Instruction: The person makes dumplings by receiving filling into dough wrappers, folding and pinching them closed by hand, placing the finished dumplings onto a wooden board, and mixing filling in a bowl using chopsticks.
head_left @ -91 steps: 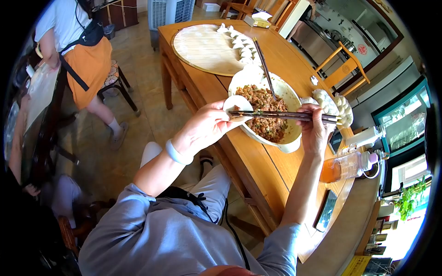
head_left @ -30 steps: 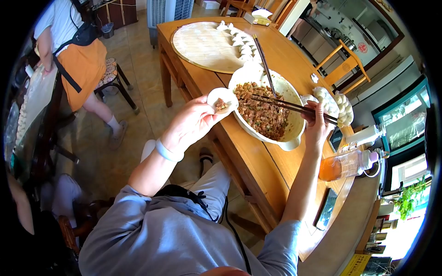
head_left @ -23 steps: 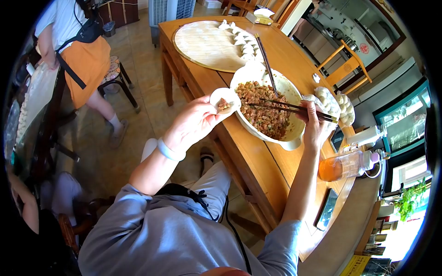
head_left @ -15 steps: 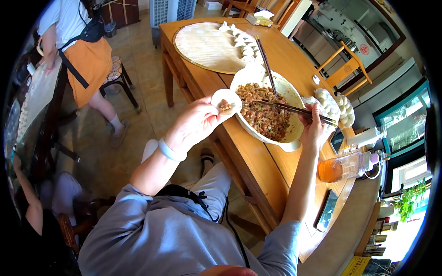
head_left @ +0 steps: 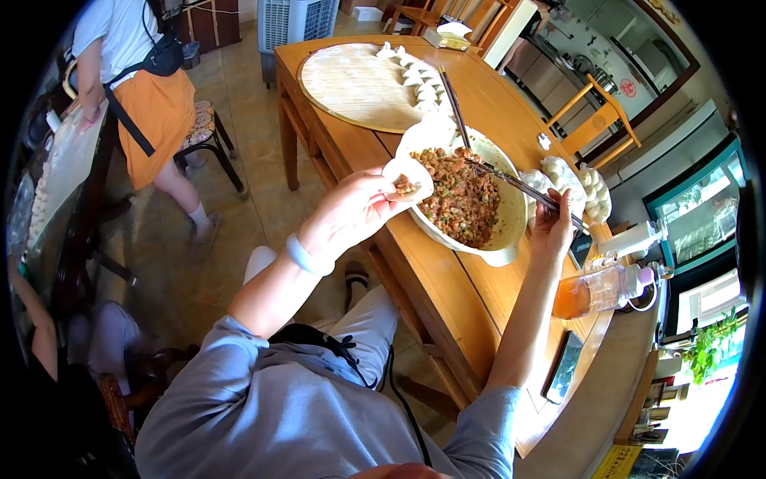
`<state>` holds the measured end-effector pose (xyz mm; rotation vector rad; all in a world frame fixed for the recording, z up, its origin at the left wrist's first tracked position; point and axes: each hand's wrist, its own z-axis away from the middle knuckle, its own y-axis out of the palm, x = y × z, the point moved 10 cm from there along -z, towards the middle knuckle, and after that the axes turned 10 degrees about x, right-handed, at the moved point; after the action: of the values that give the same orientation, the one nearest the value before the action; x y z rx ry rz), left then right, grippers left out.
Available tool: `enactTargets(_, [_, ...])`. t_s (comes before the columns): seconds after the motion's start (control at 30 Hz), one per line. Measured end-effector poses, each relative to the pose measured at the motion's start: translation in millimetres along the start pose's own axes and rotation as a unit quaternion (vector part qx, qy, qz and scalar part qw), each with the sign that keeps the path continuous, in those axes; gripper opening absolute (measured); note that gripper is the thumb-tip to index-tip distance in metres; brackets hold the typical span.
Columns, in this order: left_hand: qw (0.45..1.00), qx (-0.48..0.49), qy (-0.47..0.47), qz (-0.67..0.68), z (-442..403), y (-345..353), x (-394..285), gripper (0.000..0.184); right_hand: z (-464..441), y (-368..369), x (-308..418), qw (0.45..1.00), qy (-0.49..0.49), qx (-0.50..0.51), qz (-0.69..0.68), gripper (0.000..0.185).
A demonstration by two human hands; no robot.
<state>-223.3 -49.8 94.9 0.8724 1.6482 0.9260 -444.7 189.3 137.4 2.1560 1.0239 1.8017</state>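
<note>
Between its fingers and thumb my left hand (head_left: 355, 209) holds a dumpling wrapper (head_left: 408, 180) with a little meat filling on it, just over the bowl's near left rim. My right hand (head_left: 553, 230) grips a pair of dark chopsticks (head_left: 523, 187), whose tips reach into the filling. The large white bowl (head_left: 511, 215) holds chopped meat filling (head_left: 463, 199) with green bits. A second pair of chopsticks (head_left: 453, 102) leans in the bowl at its far side. Beyond it, folded dumplings (head_left: 423, 80) line the right edge of a round woven tray (head_left: 343, 84).
Bags of round dough pieces (head_left: 594, 191) lie right of the bowl. Nearer stand a bottle of orange liquid (head_left: 586, 295) and a phone (head_left: 565, 367). A tissue box (head_left: 447, 36) sits at the table's far end. Another person (head_left: 144, 96) stands at a table on the left.
My left hand has moved slightly right with the wrapper, which now tilts more toward the bowl. My right hand has shifted a little right and down, and the chopsticks' angle is steeper.
</note>
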Motion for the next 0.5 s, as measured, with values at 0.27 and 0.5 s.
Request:
enactTargets(0.27, [1.0,-0.004,-0.015,-0.004,-12,8,7,0.025,-9,-24,-5,1.0,0.017,-0.017,-0.008,0.025])
enactTargets(0.5, [0.999,-0.036,-0.032,-0.005,-30,-10,14,0.024,-9,-18,-7,0.998,0.013,0.0,-0.068,0.017])
